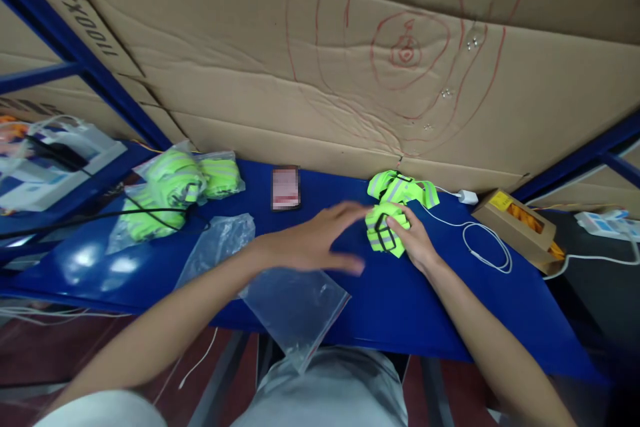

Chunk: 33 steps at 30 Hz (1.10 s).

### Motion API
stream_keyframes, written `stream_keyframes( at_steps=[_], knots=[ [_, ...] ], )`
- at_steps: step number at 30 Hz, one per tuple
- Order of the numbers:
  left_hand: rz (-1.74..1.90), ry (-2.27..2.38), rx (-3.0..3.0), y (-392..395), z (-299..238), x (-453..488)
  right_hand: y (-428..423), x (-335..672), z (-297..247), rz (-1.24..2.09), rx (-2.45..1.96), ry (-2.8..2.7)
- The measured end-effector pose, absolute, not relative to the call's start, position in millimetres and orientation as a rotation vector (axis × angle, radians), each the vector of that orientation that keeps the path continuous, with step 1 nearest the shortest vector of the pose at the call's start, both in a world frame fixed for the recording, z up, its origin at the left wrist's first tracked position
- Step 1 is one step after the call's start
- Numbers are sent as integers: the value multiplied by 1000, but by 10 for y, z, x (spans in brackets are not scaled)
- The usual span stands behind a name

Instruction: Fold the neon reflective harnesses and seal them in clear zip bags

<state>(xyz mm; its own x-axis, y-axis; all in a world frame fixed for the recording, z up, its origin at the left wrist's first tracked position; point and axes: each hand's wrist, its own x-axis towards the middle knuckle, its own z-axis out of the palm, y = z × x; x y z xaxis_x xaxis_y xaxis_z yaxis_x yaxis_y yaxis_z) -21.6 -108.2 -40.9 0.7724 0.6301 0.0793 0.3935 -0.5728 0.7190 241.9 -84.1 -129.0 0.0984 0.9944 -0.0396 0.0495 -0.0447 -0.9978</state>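
On the blue table (440, 307) my right hand (417, 240) is closed round a folded neon-yellow reflective vest (384, 232) with grey bands and a black strap. My left hand (320, 240) hovers just left of that vest, fingers stretched out and slightly blurred, holding nothing. Behind the held vest lies a second neon vest (400, 188), unbagged. An empty clear plastic bag (295, 307) lies flat under my left forearm, hanging over the table's front edge.
Bagged neon vests (175, 190) are piled at the left, with another clear bag (220, 243) beside them. A small red-and-white card (285, 187) lies at the back. A white cable with charger (485, 240) and an open cardboard box (520, 223) sit at the right. Cardboard sheets form the back wall.
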Motion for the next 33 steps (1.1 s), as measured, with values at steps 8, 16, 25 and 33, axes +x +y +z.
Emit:
stream_keyframes(
  at_steps=[8,16,25,33],
  knots=[
    [-103,863,2587,-1542,-1010,-717,-916,2358,-1382,1297,-1306,-1023],
    [143,1064,2569,-1337,-1014,-562,-1020,2413,-1243,1330,-1292,-889],
    [88,1117,2473,-1303,-1201,-557,-1111,2346,-1240,1379,-1365,-1051],
    [245,1021,2520,-997,-1222,-193,-1097,2441,-1119,1248,-1361,-1002]
  ],
)
